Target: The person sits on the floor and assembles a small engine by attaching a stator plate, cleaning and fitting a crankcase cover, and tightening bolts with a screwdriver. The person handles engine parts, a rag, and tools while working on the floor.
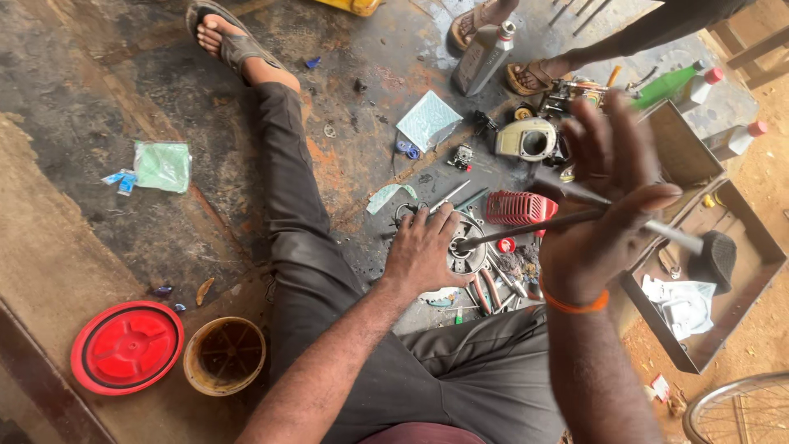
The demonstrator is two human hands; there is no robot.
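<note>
On floor: left hand (423, 247) steadies round metal part (468, 251); right hand (612, 205) grips hammer (575, 222).

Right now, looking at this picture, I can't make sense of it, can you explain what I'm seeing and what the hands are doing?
This is one picture from a camera worn on a person's head, looking down at their own lap and legs as they sit on a stained workshop floor. The left hand presses down on a round grey metal engine part. The right hand is raised, loosely gripping a long dark metal rod whose tip meets that part. Around them lie a red finned cover, a cream engine housing, pliers, a grey oil bottle, a red lid and a rusty tin. An open metal toolbox sits at right. Another person's sandalled feet show at top.
</note>
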